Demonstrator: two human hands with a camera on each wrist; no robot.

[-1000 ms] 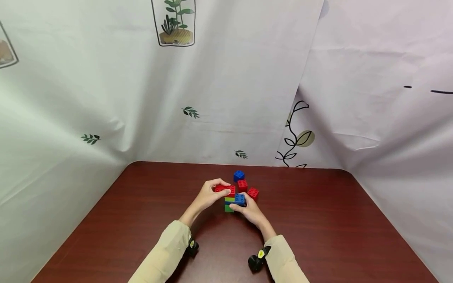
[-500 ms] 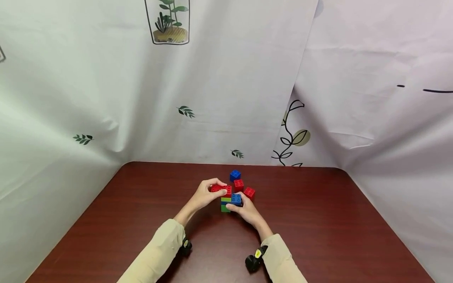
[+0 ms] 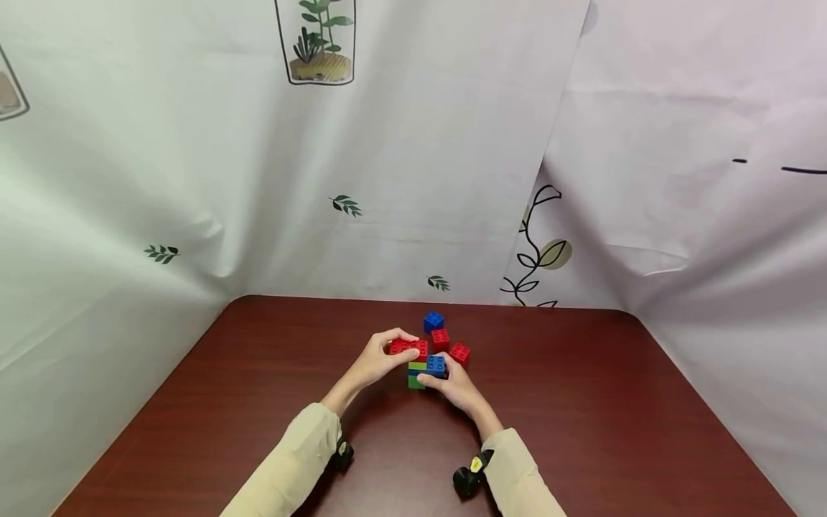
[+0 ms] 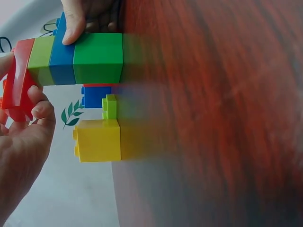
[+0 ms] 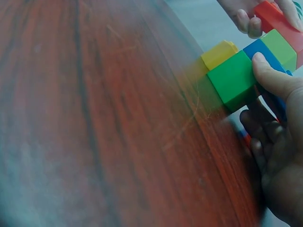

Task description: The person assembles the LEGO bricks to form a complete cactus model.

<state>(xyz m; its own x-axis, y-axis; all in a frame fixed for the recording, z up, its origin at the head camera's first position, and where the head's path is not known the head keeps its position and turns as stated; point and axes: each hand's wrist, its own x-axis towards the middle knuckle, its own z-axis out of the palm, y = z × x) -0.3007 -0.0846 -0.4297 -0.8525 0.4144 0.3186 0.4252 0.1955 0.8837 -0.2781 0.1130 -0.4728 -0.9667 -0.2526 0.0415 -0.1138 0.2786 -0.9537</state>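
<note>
A stack of toy building bricks stands on the table between the two hands. Its base is a green brick (image 4: 98, 58), then comes a blue brick (image 3: 436, 365) jutting right, then a lime brick (image 3: 416, 365), with a long red brick (image 3: 408, 347) on top, jutting left. My left hand (image 3: 377, 360) pinches the red brick between thumb and fingers. Lower down, my right hand (image 3: 458, 385) grips the blue brick, its thumb (image 5: 267, 73) on the near side. The studs under the red brick are hidden.
Behind the stack lie two loose red bricks (image 3: 440, 339) (image 3: 459, 353) and a loose blue brick (image 3: 433, 322). A yellow brick (image 4: 99, 141) and a small lime brick (image 4: 111, 107) show in the left wrist view. A printed cloth (image 3: 413, 179) hangs behind the brown table (image 3: 581, 402).
Both hands keep their hold on the stack, and the bricks stay in place. Only the head view shifts slightly sideways and back.
</note>
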